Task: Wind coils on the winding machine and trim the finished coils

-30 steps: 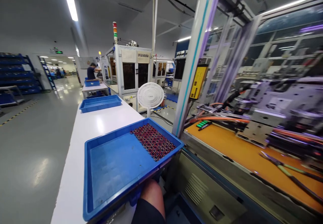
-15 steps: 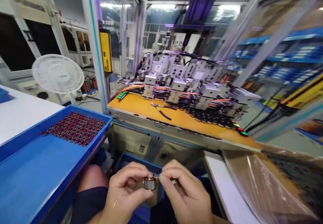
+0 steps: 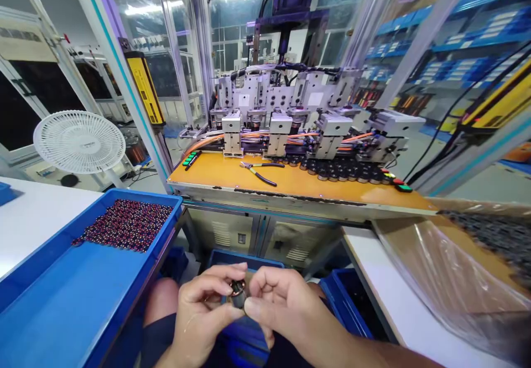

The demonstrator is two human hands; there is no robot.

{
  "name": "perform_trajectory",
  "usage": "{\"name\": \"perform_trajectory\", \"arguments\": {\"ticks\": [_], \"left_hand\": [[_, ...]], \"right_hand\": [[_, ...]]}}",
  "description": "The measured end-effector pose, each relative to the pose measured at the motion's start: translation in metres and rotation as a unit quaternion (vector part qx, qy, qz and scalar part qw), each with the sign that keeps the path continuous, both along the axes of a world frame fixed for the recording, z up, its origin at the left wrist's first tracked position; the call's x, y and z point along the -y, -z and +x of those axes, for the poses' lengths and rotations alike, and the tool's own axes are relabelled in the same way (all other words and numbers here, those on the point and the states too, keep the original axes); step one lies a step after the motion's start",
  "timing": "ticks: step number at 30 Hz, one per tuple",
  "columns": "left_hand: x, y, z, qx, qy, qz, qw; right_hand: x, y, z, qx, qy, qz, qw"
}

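A small motor stator (image 3: 238,297), a dark cylinder with copper windings at its top, is held up over my lap. My left hand (image 3: 203,307) is closed on it, with the thumb below and the fingertips at its upper left. My right hand (image 3: 286,307) comes from the other side, its thumb tip against the stator's lower right and its fingers curled close by. Any thin wire between the right fingertips is too small to make out.
On my left, a blue tray (image 3: 83,290) carries rows of stators (image 3: 128,224). Ahead, pliers (image 3: 261,171) and dark round parts (image 3: 340,170) lie on the orange bench (image 3: 215,177) before a machine (image 3: 282,119). Plastic sheeting (image 3: 431,279) covers the right side; a blue bin (image 3: 344,301) sits below.
The stator has tipped so its wound top faces me more. My right hand has moved left, its thumb now against the stator. The view has shifted slightly.
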State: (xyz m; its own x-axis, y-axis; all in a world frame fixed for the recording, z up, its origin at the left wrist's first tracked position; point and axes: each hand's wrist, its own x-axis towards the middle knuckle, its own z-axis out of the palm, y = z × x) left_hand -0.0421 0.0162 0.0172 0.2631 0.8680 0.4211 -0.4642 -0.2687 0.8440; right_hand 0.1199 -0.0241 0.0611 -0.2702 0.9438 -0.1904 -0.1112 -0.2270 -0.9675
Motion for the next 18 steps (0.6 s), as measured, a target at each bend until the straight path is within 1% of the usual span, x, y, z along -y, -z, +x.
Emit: {"name": "perform_trajectory", "arguments": {"ticks": [3, 7, 9, 14, 16, 18], "left_hand": [[-0.001, 0.001, 0.0, 0.001, 0.003, -0.007, 1.0], [-0.001, 0.003, 0.001, 0.012, 0.011, -0.019, 1.0], [-0.001, 0.003, 0.001, 0.016, 0.019, -0.023, 0.999], [0.0, 0.003, 0.001, 0.022, 0.038, -0.025, 0.999], [0.0, 0.004, 0.001, 0.021, 0.042, -0.018, 0.999], [0.001, 0.006, 0.001, 0.022, 0.041, -0.011, 0.999]], "right_hand": [[-0.002, 0.005, 0.0, -0.04, -0.015, 0.02, 0.999], [-0.004, 0.011, 0.002, -0.061, -0.027, 0.052, 0.996], [-0.005, 0.016, 0.004, -0.085, -0.045, 0.049, 0.994], [-0.01, 0.029, 0.007, -0.199, -0.076, 0.034, 0.976], [-0.013, 0.03, 0.006, -0.205, -0.088, 0.03, 0.974], [-0.015, 0.029, 0.005, -0.191, -0.1, 0.028, 0.976]]}}
